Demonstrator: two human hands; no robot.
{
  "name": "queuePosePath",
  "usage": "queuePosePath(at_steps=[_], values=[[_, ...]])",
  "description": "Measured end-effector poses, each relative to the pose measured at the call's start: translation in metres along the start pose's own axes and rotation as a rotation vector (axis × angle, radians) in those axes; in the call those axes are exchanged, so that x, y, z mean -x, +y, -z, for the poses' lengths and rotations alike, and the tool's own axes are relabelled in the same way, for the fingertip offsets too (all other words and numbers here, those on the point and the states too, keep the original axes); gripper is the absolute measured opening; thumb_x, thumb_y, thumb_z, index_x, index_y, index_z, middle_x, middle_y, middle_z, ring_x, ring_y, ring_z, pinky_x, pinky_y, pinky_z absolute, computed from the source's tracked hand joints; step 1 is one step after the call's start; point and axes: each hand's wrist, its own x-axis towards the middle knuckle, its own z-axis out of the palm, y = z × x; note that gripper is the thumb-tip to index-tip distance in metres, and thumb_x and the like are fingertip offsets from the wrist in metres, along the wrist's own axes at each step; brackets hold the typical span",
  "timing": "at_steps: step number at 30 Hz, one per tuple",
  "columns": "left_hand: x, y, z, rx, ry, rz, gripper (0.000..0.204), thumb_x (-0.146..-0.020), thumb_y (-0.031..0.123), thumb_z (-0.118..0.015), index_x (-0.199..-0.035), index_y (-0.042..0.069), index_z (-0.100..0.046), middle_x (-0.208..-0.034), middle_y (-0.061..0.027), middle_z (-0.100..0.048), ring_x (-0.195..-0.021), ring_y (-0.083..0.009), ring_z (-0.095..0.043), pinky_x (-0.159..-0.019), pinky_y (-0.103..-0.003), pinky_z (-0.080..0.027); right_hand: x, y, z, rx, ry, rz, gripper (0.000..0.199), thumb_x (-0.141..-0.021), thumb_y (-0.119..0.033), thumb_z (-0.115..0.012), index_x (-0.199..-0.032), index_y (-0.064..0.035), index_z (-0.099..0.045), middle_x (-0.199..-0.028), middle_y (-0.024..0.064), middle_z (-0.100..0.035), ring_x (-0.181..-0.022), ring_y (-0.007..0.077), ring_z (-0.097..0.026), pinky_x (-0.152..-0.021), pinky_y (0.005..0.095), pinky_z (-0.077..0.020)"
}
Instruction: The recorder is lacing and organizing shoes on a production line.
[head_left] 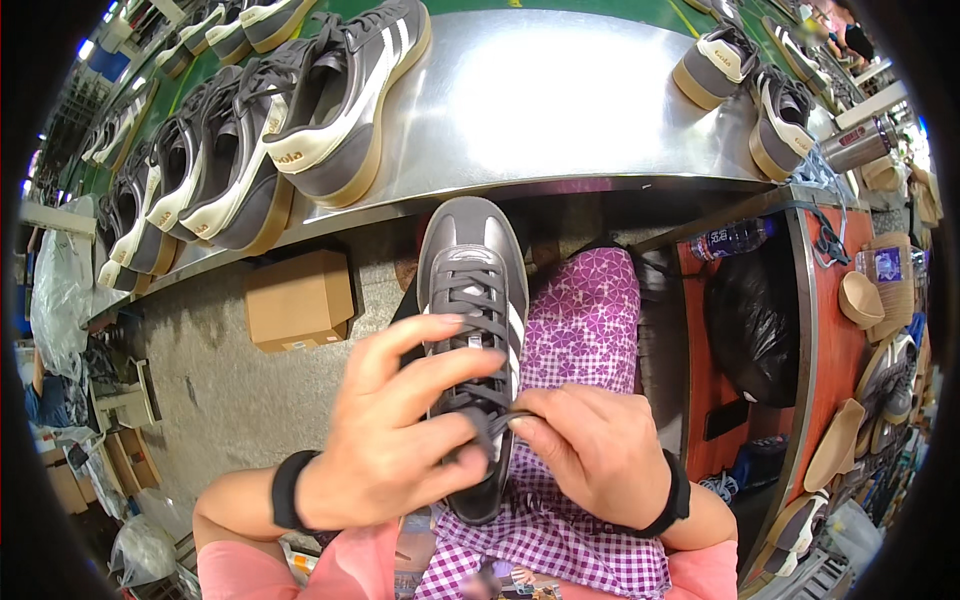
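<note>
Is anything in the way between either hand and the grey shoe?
Nothing visible. The left hand is right over the grey shoe, and the right hand pinches a dark lace by its opening. The metal tabletop lies beyond the toe, away from both hands.

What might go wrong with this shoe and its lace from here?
The right hand pinches the lace between thumb and finger, so it might slip loose. The shoe sits over the lap, off the table, so a hard tug could shift it.
</note>
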Motion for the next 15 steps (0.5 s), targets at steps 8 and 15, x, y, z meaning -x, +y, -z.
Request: queuePosePath(at_steps=[8, 15], values=[[-0.016, -0.021, 0.038, 0.247, 0.033, 0.148, 0.015, -0.066, 0.015, -0.073, -0.067, 0.007, -0.06, -0.094, -0.006, -0.061, -0.111, -0.0311, -0.051, -0.094, -0.044, -0.04, 0.024, 0.01, -0.036, 0.056, -0.173, -0.18, 0.091, -0.08, -0.028, -0.075, -0.143, 0.0124, -0.023, -0.066, 0.0123, -0.059, -0.056, 0.0246, -0.062, -0.05, 0.0342, -0.0484], [-0.08, -0.098, 0.053, -0.708, 0.27, 0.086, 0.052, -0.071, 0.012, -0.075, -0.12, 0.006, -0.056, -0.111, -0.0141, -0.059, -0.106, -0.0323, -0.054, -0.089, -0.038, -0.045, 0.041, 0.018, -0.056, 0.151, 0.003, -0.1, 0.075, -0.07, -0.01, -0.071, -0.13, 0.0167, -0.034, -0.063, 0.0151, -0.057, -0.053, 0.0281, -0.06, -0.049, 0.0374, -0.0482]])
